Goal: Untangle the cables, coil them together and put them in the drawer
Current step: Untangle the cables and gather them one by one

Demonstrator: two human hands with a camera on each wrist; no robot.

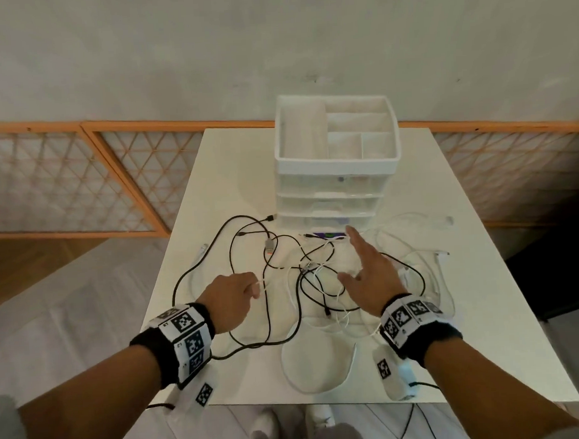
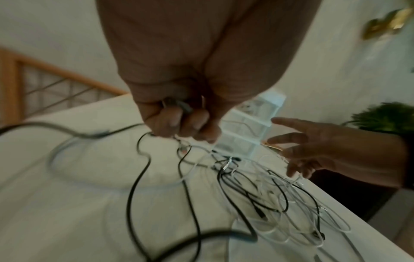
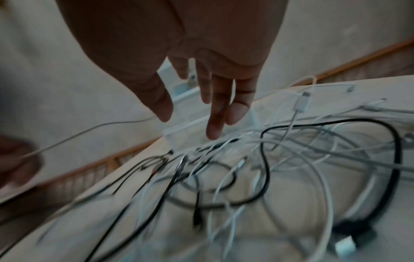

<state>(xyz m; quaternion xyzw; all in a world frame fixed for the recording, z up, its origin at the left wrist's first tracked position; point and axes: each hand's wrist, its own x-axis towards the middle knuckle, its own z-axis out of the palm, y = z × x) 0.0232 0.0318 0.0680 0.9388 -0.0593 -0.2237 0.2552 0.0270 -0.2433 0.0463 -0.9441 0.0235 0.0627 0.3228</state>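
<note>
A tangle of black and white cables (image 1: 304, 278) lies spread across the white table (image 1: 484, 310) in front of a white drawer unit (image 1: 333, 197). My left hand (image 1: 233, 296) hovers over the tangle's left side, fingers curled around a thin white cable (image 3: 89, 130) and a cable end (image 2: 183, 108). My right hand (image 1: 366, 269) hangs flat and open above the right part of the heap, fingers (image 3: 215, 113) straight and pointing toward the drawers, holding nothing. The knot's centre (image 2: 226, 164) sits between both hands.
The drawer unit's top tray (image 1: 334, 131) has several compartments. A small purple item (image 1: 325, 235) lies at the unit's foot. An orange lattice rail (image 1: 113, 174) runs behind the table. The table's near edge (image 1: 322, 404) is close to my body.
</note>
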